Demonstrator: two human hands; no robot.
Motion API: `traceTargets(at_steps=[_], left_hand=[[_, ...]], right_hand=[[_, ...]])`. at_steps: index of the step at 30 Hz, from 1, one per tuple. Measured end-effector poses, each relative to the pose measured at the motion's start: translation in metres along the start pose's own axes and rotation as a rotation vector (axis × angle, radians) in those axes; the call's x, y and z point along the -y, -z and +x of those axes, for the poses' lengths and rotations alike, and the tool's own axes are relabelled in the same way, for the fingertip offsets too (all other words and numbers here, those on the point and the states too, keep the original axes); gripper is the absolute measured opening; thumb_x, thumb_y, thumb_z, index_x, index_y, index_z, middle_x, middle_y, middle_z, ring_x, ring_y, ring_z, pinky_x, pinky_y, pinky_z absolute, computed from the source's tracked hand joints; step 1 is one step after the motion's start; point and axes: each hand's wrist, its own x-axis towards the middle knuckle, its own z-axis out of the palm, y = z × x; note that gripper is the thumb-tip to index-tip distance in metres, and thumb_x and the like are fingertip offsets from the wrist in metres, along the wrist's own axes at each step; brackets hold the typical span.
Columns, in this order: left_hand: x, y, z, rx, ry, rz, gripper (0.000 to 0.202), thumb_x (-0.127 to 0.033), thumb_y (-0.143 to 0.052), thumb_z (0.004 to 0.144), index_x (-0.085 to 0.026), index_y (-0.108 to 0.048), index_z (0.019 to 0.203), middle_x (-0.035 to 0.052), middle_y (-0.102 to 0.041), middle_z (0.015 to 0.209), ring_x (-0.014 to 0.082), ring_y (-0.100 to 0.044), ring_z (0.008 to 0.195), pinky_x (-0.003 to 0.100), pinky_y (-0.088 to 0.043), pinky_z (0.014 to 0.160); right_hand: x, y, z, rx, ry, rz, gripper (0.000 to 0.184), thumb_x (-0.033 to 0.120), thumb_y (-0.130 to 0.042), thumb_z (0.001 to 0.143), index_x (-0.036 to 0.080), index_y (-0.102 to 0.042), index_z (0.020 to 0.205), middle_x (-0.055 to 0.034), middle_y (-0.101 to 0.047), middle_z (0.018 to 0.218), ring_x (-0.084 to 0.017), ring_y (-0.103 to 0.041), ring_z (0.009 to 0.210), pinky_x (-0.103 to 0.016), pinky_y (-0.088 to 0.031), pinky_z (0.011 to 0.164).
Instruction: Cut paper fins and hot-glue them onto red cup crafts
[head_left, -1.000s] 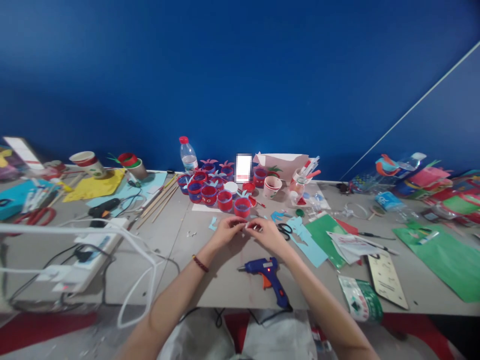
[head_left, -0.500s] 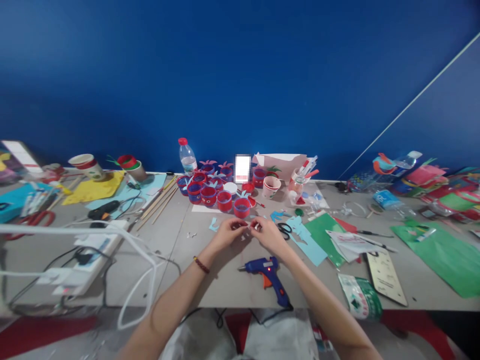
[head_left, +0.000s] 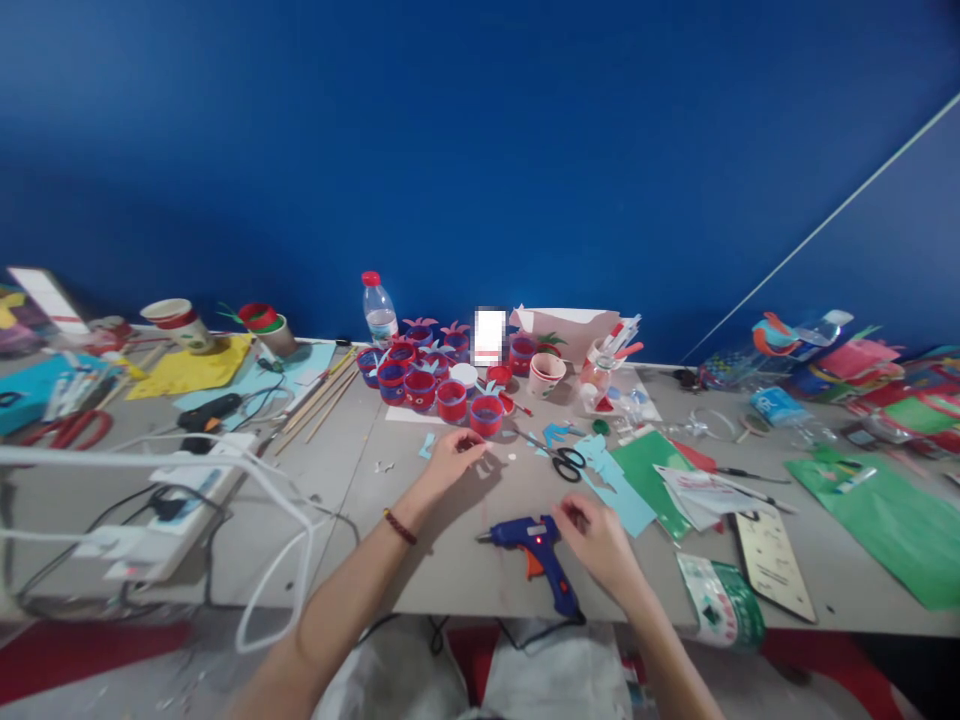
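My left hand [head_left: 454, 462] is closed in a pinch over the table, with a tiny white piece [head_left: 488, 446] at the fingertips; its exact shape is too small to make out. Just beyond it stand red-and-blue cups [head_left: 486, 416]. My right hand [head_left: 596, 540] is beside the glue gun [head_left: 534, 540], its fingers loosely curled and apart, with nothing visible in them. The blue glue gun lies on its side, a small red light showing, nozzle to the left. Black-handled scissors [head_left: 568, 463] lie between the hands and the paper scraps.
Light blue paper [head_left: 626, 500] and green sheets [head_left: 660, 480] lie to the right. A power strip [head_left: 199, 515] with white cables is at the left. A water bottle [head_left: 379, 310], paper cup [head_left: 546, 374] and wooden sticks [head_left: 319, 405] stand or lie farther back.
My hands have parted. The right has moved down and to the right, toward the glue gun, while the left stays about where it was, keeping its pinch.
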Motion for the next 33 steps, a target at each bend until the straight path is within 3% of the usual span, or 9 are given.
traceTargets(at_steps=[3, 6, 11, 17, 21, 25, 29, 33], left_hand=[[0.0, -0.002, 0.0, 0.006, 0.024, -0.033, 0.028, -0.04, -0.073, 0.064, -0.015, -0.064, 0.071, -0.0001, -0.059, 0.061, 0.0096, -0.049, 0.052, 0.022, -0.038, 0.05], [0.0, -0.003, 0.0, 0.005, 0.042, -0.046, 0.029, -0.041, -0.074, 0.063, -0.015, -0.064, 0.071, 0.0004, -0.06, 0.063, 0.0099, -0.05, 0.053, 0.023, -0.038, 0.051], [-0.002, -0.001, 0.0, -0.002, 0.033, -0.036, 0.027, -0.039, -0.073, 0.063, -0.014, -0.064, 0.071, -0.0002, -0.059, 0.06, 0.0098, -0.049, 0.052, 0.023, -0.038, 0.051], [-0.004, 0.0, 0.0, -0.031, 0.053, -0.047, 0.026, -0.038, -0.074, 0.062, -0.015, -0.065, 0.071, -0.0002, -0.059, 0.059, 0.01, -0.048, 0.052, 0.022, -0.037, 0.049], [-0.005, 0.001, 0.0, -0.032, 0.055, -0.06, 0.028, -0.039, -0.074, 0.062, -0.015, -0.065, 0.072, 0.0002, -0.059, 0.06, 0.0096, -0.047, 0.051, 0.022, -0.036, 0.048], [-0.002, 0.002, 0.002, -0.036, 0.04, -0.063, 0.029, -0.042, -0.074, 0.063, -0.015, -0.066, 0.072, -0.0004, -0.058, 0.06, 0.0095, -0.047, 0.051, 0.023, -0.036, 0.049], [-0.003, 0.003, 0.002, -0.064, 0.046, -0.061, 0.029, -0.042, -0.075, 0.062, -0.015, -0.065, 0.07, -0.0022, -0.055, 0.056, 0.0085, -0.046, 0.048, 0.022, -0.033, 0.047], [-0.007, 0.002, 0.002, -0.068, 0.064, -0.103, 0.029, -0.042, -0.075, 0.061, -0.016, -0.064, 0.068, -0.0035, -0.053, 0.054, 0.0074, -0.044, 0.046, 0.022, -0.033, 0.047]], right_hand=[[-0.022, -0.005, -0.03, 0.109, -0.088, -0.067, 0.036, 0.047, -0.051, 0.084, 0.022, -0.05, 0.058, -0.0008, -0.052, 0.052, -0.016, -0.048, 0.05, -0.027, -0.033, 0.052], [-0.029, -0.014, -0.046, 0.197, -0.141, -0.192, 0.036, 0.052, -0.055, 0.081, 0.022, -0.051, 0.061, -0.0015, -0.058, 0.059, -0.017, -0.053, 0.058, -0.026, -0.032, 0.055], [-0.013, -0.016, -0.042, 0.319, -0.189, -0.319, 0.035, 0.056, -0.065, 0.072, 0.022, -0.058, 0.071, -0.0041, -0.066, 0.07, -0.019, -0.058, 0.065, -0.026, -0.026, 0.055], [-0.009, -0.011, -0.039, 0.359, -0.206, -0.202, 0.029, 0.048, -0.065, 0.074, 0.021, -0.058, 0.068, -0.0028, -0.063, 0.063, -0.016, -0.054, 0.056, -0.026, -0.025, 0.052], [-0.019, -0.01, -0.043, 0.317, -0.257, 0.012, 0.029, 0.046, -0.062, 0.076, 0.02, -0.058, 0.065, -0.0006, -0.058, 0.057, -0.014, -0.05, 0.053, -0.026, -0.028, 0.051], [-0.027, -0.01, -0.044, 0.343, -0.4, 0.441, 0.036, 0.053, -0.068, 0.069, 0.017, -0.062, 0.074, -0.001, -0.061, 0.063, -0.014, -0.053, 0.056, -0.024, -0.035, 0.052], [-0.029, -0.01, -0.046, 0.372, -0.561, 0.815, 0.045, 0.056, -0.072, 0.065, 0.017, -0.062, 0.085, -0.0004, -0.06, 0.065, -0.009, -0.045, 0.048, -0.021, -0.031, 0.045], [-0.028, -0.018, -0.041, 0.285, -0.625, 1.08, 0.04, 0.048, -0.076, 0.062, 0.019, -0.058, 0.083, -0.0004, -0.059, 0.065, -0.008, -0.045, 0.047, -0.02, -0.032, 0.043]])
